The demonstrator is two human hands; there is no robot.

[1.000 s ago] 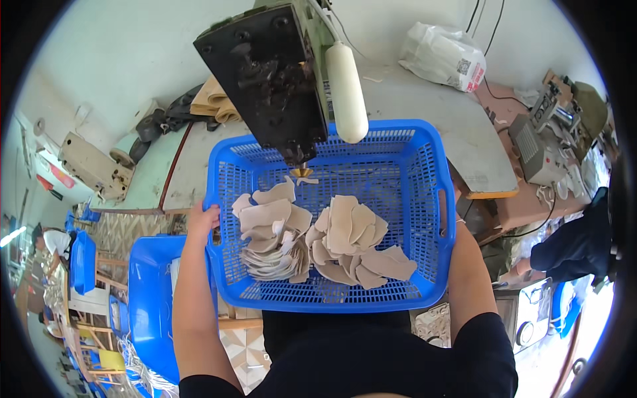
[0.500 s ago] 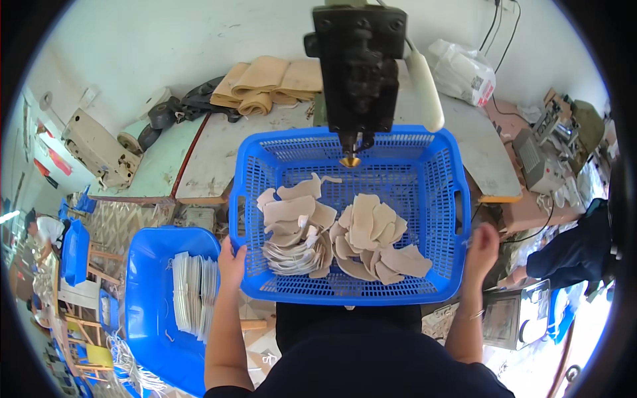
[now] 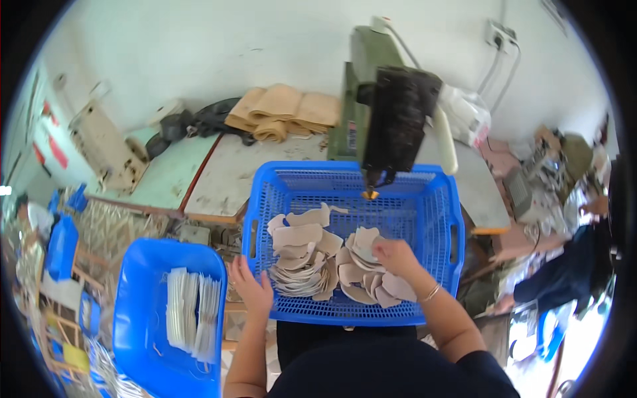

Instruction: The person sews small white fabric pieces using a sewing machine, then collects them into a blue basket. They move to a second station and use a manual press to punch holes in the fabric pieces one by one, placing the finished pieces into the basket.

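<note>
- Beige pieces (image 3: 297, 236): two piles inside the blue basket (image 3: 406, 217).
- Right hand (image 3: 396, 259): curled over the right pile (image 3: 355, 273); cannot tell whether it pinches a piece.
- Left hand (image 3: 251, 286): fingers spread, at the basket's near left corner.

Right hand (image 3: 397, 259): at right rim 1.0 s ago, off it at 0.5 s; now over the interior of the blue perforated plastic basket (image 3: 298, 166), fingers at the right-hand pile of thin, curved beige pieces (image 3: 361, 240). Left hand (image 3: 251, 286): grip on left rim loosened, fingers spread by lower left corner. View shifted: white wall socket (image 3: 501, 33) now fully visible.
</note>
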